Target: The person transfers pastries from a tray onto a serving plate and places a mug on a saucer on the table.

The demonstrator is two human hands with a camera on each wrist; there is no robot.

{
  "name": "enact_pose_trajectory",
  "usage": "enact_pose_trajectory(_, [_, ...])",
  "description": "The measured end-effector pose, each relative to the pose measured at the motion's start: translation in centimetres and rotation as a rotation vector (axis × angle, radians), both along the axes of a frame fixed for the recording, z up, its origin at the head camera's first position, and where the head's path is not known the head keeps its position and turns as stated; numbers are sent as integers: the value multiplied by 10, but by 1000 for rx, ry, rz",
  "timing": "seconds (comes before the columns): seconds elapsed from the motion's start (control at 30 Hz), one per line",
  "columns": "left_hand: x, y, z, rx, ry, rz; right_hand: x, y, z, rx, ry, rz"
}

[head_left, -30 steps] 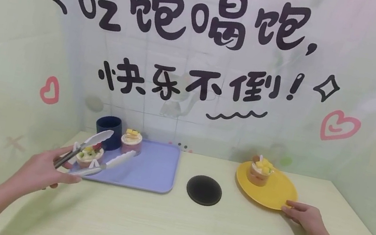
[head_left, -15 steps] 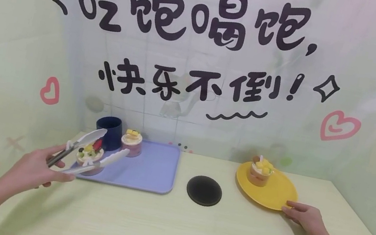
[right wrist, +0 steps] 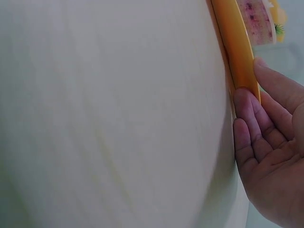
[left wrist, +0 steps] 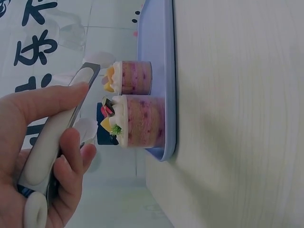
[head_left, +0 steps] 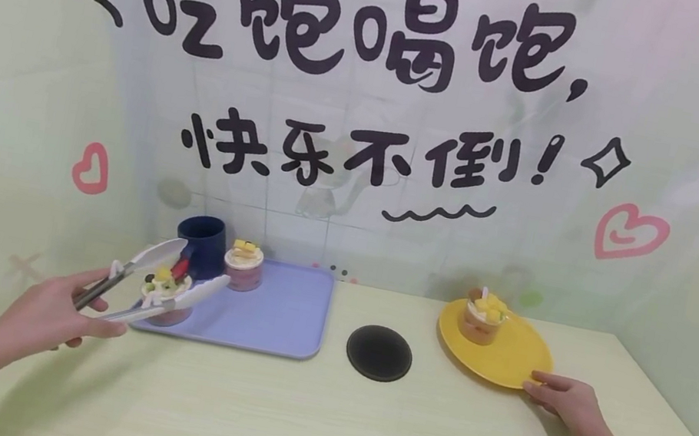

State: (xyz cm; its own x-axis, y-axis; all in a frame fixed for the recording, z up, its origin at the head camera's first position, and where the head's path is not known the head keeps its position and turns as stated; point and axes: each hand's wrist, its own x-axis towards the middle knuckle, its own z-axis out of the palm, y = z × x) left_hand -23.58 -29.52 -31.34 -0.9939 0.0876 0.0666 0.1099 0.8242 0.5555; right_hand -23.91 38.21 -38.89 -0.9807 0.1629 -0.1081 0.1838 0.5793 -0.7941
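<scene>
Gripping tongs [left wrist: 52, 142] in the left hand [head_left: 40, 316], with arms spread above a clear dessert cup [left wrist: 145, 121], layered pink and topped with cream and fruit, at the left end of a lilac tray [head_left: 282, 319]; with a second dessert cup [left wrist: 136, 77] and a navy mug [head_left: 211, 254] of unseen contents behind; pinching with the right hand [head_left: 568, 409] the rim of a yellow plate [head_left: 519, 349] bearing a third dessert cup [head_left: 480, 328], at the right of the desk [head_left: 315, 414]

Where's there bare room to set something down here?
Bare: the right part of the purple tray; the tabletop between the left hand and right hand, in front of the tray; the black disc between tray and yellow plate. Crowded: the tray's left end, where the tongs, front dessert cup, rear dessert cup and mug bunch together.
</scene>
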Motion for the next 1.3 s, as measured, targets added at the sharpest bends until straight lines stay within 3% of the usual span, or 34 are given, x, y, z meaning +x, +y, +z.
enact_pose_trajectory(0.53, [0,-18,-8,-11,17,6,-2,-1,-2,-12,15,-6])
enact_pose_trajectory(1.3, [6,-27,-28,36,-39,19,-1,0,-3,5,3,-18])
